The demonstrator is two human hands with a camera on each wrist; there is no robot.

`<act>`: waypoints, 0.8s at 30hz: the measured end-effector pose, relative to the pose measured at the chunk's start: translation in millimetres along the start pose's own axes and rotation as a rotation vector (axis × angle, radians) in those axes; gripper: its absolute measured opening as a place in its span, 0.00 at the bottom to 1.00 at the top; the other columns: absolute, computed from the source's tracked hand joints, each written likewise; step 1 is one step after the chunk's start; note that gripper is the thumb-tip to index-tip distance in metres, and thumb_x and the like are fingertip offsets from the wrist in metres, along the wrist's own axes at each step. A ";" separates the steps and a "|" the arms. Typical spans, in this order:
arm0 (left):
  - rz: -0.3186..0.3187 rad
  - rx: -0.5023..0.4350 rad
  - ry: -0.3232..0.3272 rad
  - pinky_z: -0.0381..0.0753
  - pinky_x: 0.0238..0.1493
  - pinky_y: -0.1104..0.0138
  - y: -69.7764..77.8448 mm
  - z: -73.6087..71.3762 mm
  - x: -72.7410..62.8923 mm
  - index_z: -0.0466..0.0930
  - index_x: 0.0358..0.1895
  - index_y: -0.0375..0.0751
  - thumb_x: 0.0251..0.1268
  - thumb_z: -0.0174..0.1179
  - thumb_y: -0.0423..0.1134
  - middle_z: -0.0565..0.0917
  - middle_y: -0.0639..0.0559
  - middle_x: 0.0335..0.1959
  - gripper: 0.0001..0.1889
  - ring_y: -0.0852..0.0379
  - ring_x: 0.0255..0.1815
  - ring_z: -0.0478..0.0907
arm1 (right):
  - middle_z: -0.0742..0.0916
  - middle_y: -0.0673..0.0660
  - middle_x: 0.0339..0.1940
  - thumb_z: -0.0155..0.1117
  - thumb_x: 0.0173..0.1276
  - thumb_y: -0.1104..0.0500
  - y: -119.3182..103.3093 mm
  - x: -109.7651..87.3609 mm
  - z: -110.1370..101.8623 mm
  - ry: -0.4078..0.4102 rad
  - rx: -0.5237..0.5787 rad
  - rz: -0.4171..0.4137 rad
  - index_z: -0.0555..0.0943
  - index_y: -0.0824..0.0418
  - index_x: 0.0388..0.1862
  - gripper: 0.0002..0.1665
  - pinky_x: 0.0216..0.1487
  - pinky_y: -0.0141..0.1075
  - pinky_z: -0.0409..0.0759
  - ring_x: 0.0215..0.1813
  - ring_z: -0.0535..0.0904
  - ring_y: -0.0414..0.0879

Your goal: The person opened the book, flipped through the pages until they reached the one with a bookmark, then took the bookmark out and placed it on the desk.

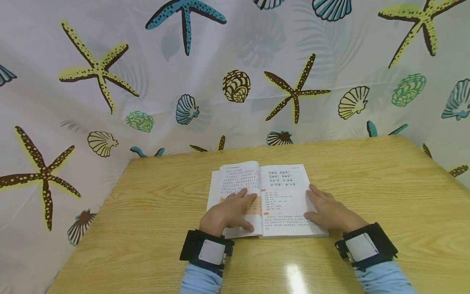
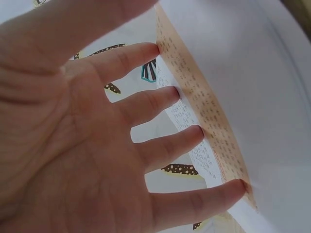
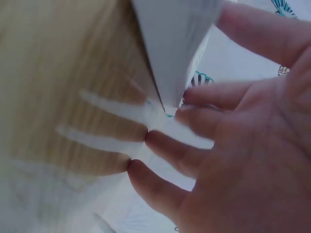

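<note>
An open book (image 1: 284, 200) lies on the wooden table, its pages printed with text and an orange block on the left page. My left hand (image 1: 229, 212) rests on that left page; in the left wrist view its spread fingers (image 2: 165, 148) touch the orange-tinted band with their tips. At the book's right edge, my right hand (image 1: 328, 210) has its thumb and a fingertip on the right page. Seen from the right wrist, two fingertips meet the book's edge, while two other fingers (image 3: 180, 153) touch the table surface. Neither hand has anything in its grasp.
The wooden table (image 1: 154, 228) extends around the book on all sides. Behind it hangs a white cloth (image 1: 209, 65) printed with starfish and shells. Each wrist wears a black band, and pale blue sleeves (image 1: 383, 277) cover the forearms.
</note>
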State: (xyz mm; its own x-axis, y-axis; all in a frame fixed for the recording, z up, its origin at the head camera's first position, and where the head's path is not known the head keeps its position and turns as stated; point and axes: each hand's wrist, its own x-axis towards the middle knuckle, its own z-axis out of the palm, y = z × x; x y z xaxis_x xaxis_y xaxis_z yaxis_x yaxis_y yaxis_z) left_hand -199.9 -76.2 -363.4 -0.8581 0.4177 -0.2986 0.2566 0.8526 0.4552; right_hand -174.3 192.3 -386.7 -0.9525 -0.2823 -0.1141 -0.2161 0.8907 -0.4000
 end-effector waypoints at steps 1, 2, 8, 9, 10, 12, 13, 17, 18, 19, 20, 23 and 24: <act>0.000 -0.003 0.001 0.52 0.75 0.40 0.0 -0.2 0.1 0.66 0.77 0.48 0.52 0.79 0.38 0.55 0.44 0.81 0.47 0.36 0.80 0.50 | 0.57 0.82 0.75 0.66 0.70 0.58 0.5 0.3 -0.6 -0.005 0.008 0.022 0.59 0.86 0.71 0.44 0.70 0.67 0.59 0.73 0.54 0.80; 0.001 -0.003 0.002 0.52 0.75 0.40 0.0 -0.3 0.2 0.66 0.77 0.48 0.52 0.79 0.38 0.55 0.44 0.81 0.47 0.36 0.80 0.50 | 0.55 0.83 0.75 0.66 0.70 0.57 0.9 0.6 -1.2 -0.009 0.014 0.042 0.57 0.87 0.71 0.46 0.71 0.67 0.57 0.73 0.53 0.80; 0.005 0.012 -0.003 0.54 0.75 0.42 0.4 -1.6 -0.1 0.65 0.78 0.48 0.53 0.79 0.38 0.55 0.44 0.82 0.47 0.37 0.80 0.50 | 0.55 0.86 0.73 0.68 0.68 0.55 1.6 2.4 -2.7 -0.002 0.026 0.084 0.55 0.91 0.69 0.50 0.71 0.66 0.56 0.73 0.53 0.81; 0.004 0.006 -0.004 0.53 0.75 0.42 0.4 -1.6 -0.2 0.65 0.78 0.48 0.53 0.79 0.38 0.55 0.44 0.82 0.47 0.37 0.80 0.50 | 0.55 0.86 0.73 0.68 0.68 0.55 1.5 2.7 -2.8 -0.001 0.025 0.086 0.55 0.91 0.68 0.50 0.71 0.66 0.56 0.73 0.53 0.81; 0.003 0.001 -0.004 0.53 0.75 0.42 0.4 -1.7 -0.3 0.65 0.78 0.48 0.52 0.79 0.38 0.55 0.44 0.82 0.47 0.37 0.80 0.50 | 0.55 0.86 0.73 0.69 0.68 0.55 1.2 2.9 -2.7 -0.001 0.023 0.087 0.56 0.91 0.68 0.50 0.71 0.66 0.56 0.73 0.53 0.81; 0.001 -0.007 -0.006 0.53 0.75 0.42 0.3 -1.8 -0.8 0.65 0.77 0.48 0.52 0.79 0.38 0.54 0.44 0.82 0.47 0.37 0.80 0.49 | 0.55 0.85 0.74 0.69 0.68 0.56 0.5 3.0 -2.5 0.000 0.022 0.088 0.56 0.90 0.69 0.49 0.71 0.66 0.56 0.73 0.53 0.81; 0.002 -0.009 -0.006 0.53 0.75 0.42 0.3 -1.6 -0.8 0.66 0.77 0.48 0.52 0.79 0.37 0.55 0.44 0.82 0.47 0.37 0.80 0.50 | 0.55 0.85 0.74 0.69 0.68 0.56 0.0 2.9 -2.4 0.002 0.019 0.089 0.56 0.90 0.69 0.49 0.71 0.67 0.56 0.73 0.53 0.81; 0.004 -0.006 -0.002 0.54 0.75 0.41 -0.4 -1.0 -1.5 0.66 0.77 0.47 0.52 0.79 0.38 0.55 0.44 0.81 0.47 0.37 0.80 0.50 | 0.58 0.84 0.74 0.70 0.67 0.57 -3.2 2.3 -1.9 0.027 -0.013 0.070 0.59 0.88 0.69 0.47 0.68 0.70 0.58 0.73 0.54 0.81; 0.005 -0.006 0.000 0.55 0.74 0.41 -0.6 -0.8 -1.5 0.66 0.77 0.47 0.52 0.79 0.38 0.55 0.44 0.81 0.47 0.37 0.80 0.50 | 0.59 0.84 0.74 0.71 0.67 0.58 -4.4 1.9 -2.3 0.035 -0.021 0.066 0.59 0.87 0.70 0.47 0.68 0.71 0.58 0.73 0.54 0.80; 0.006 -0.004 0.001 0.55 0.74 0.41 -0.7 -0.8 -1.7 0.66 0.77 0.47 0.52 0.79 0.38 0.56 0.44 0.81 0.47 0.37 0.80 0.51 | 0.61 0.83 0.73 0.71 0.66 0.58 -5.8 1.7 -2.6 0.054 -0.033 0.056 0.60 0.86 0.70 0.46 0.67 0.71 0.59 0.72 0.56 0.80; 0.006 -0.002 0.001 0.55 0.74 0.41 -0.8 -0.8 -2.0 0.66 0.77 0.47 0.52 0.79 0.38 0.55 0.44 0.81 0.47 0.37 0.80 0.51 | 0.64 0.82 0.72 0.72 0.66 0.60 -7.2 1.5 -3.0 0.080 -0.033 0.041 0.62 0.85 0.70 0.45 0.67 0.69 0.62 0.72 0.60 0.79; 0.005 0.002 0.002 0.55 0.74 0.41 -0.6 -1.2 -2.2 0.66 0.77 0.47 0.52 0.79 0.38 0.56 0.44 0.81 0.47 0.37 0.80 0.51 | 0.79 0.78 0.60 0.72 0.64 0.66 -12.3 0.6 -5.0 0.203 -0.002 0.014 0.70 0.81 0.66 0.36 0.58 0.61 0.77 0.58 0.78 0.70; 0.005 0.003 0.002 0.55 0.74 0.41 -0.4 -1.4 -2.2 0.66 0.77 0.47 0.52 0.79 0.38 0.55 0.44 0.81 0.47 0.37 0.80 0.51 | 0.83 0.75 0.53 0.72 0.63 0.69 -13.8 0.4 -5.8 0.258 0.018 0.004 0.74 0.79 0.63 0.31 0.52 0.56 0.81 0.50 0.82 0.66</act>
State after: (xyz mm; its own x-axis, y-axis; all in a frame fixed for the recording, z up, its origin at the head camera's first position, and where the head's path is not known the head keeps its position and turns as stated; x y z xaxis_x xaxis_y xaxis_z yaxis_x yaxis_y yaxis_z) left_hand -198.7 -77.9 -361.8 -0.8575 0.4215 -0.2951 0.2621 0.8514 0.4543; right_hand -172.9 181.9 -376.0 -0.9772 -0.1763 0.1187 -0.2101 0.8846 -0.4163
